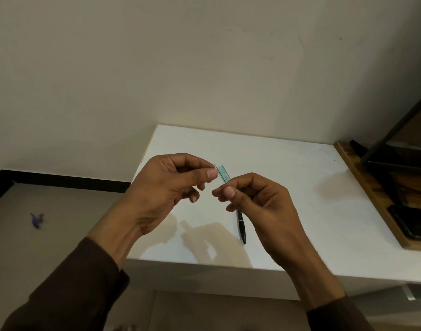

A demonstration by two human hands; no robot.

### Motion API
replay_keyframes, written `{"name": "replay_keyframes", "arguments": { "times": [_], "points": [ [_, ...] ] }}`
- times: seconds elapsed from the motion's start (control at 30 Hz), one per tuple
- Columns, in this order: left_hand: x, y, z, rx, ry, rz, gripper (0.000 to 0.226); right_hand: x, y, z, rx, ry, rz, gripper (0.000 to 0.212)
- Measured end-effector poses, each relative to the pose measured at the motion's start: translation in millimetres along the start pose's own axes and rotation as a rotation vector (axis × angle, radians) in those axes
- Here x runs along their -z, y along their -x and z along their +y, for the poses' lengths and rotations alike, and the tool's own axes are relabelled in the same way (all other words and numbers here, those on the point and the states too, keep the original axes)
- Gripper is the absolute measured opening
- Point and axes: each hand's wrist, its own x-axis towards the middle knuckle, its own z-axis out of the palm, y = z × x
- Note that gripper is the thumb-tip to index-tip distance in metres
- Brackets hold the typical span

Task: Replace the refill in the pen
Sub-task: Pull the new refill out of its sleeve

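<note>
I hold a thin dark refill [221,176] with a small teal label strip [224,172] between both hands, above the white table [288,187]. My left hand [171,187] pinches its upper end between thumb and forefinger. My right hand [257,201] pinches its lower end. A black pen [241,226] lies on the table just below my right hand, its tip pointing toward me and its upper end hidden behind my fingers.
A wooden tray [371,194] sits along the table's right side, carrying a dark phone [412,223] and a dark stand [395,158]. The wall rises behind the table. On the floor to the left lies a small blue scrap [37,220].
</note>
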Motion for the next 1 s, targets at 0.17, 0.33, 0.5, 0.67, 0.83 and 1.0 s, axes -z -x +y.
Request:
{"name": "replay_keyframes", "arguments": {
  "times": [0.17, 0.33, 0.5, 0.67, 0.83, 1.0],
  "points": [
    [-1.3, 3.8, 0.5, -0.012, -0.012, -0.078, 0.021, 0.6, -2.2, 2.7, -0.007, 0.004, 0.044, 0.017],
    [-7.4, 5.0, -1.2, -0.088, -0.044, -0.095, 0.013, 0.8, -2.1, 2.5, 0.005, 0.016, 0.045, 0.012],
    [-9.2, 4.0, -2.6, -0.106, -0.052, -0.070, 0.008, -1.1, -2.3, 1.7, 0.006, 0.031, 0.044, 0.014],
    [-8.6, 2.8, -4.7, -0.086, -0.039, -0.052, 0.010, -0.4, -2.1, 1.7, 0.015, 0.018, 0.057, 0.016],
    [-8.6, 2.8, -4.5, -0.097, -0.040, -0.059, 0.019, -0.4, -2.0, 1.8, 0.021, 0.026, 0.053, 0.021],
    [-8.9, 3.9, -1.6, -0.099, -0.061, -0.052, 0.016, -0.2, -1.7, 0.9, 0.026, 0.070, 0.052, 0.027]
  ]
}}
